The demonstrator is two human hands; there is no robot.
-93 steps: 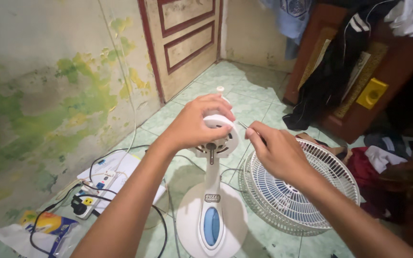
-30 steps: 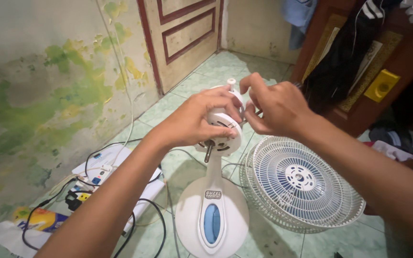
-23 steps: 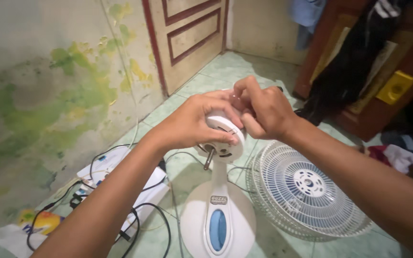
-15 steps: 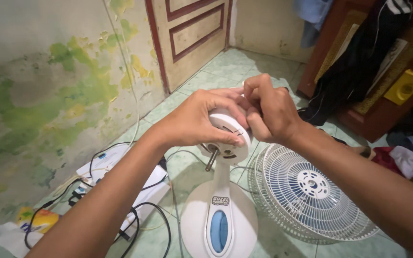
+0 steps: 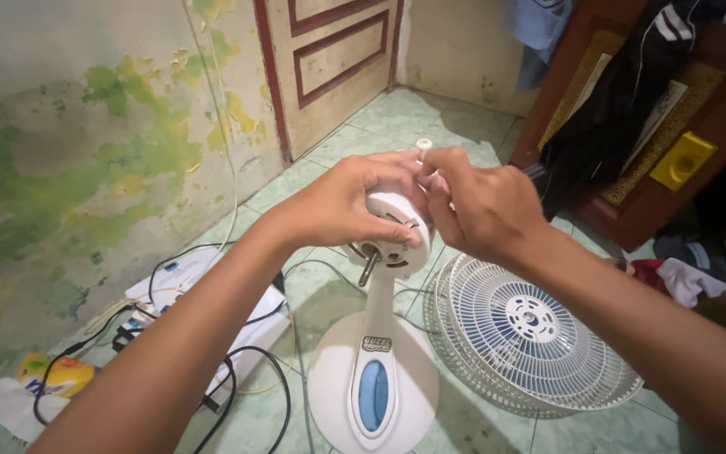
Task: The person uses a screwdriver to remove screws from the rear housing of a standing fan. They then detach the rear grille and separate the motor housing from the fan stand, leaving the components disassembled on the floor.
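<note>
My left hand [image 5: 342, 206] wraps over the top of the motor head [image 5: 390, 235], fingers curled shut on its white shell, holding it steady on the stand [image 5: 374, 370]. My right hand [image 5: 485, 210] presses against the head's right side, fingers pinched near the small knob [image 5: 423, 145] on top; whether they hold a tool I cannot tell. The shaft [image 5: 367, 269] points down towards me, below my left fingers. The grille [image 5: 539, 336] lies on the floor right of the stand.

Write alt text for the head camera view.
Both hands, left hand and right hand, grip the white motor housing of a stripped pedestal fan on a green tiled floor; its grille lies beside the base.
</note>
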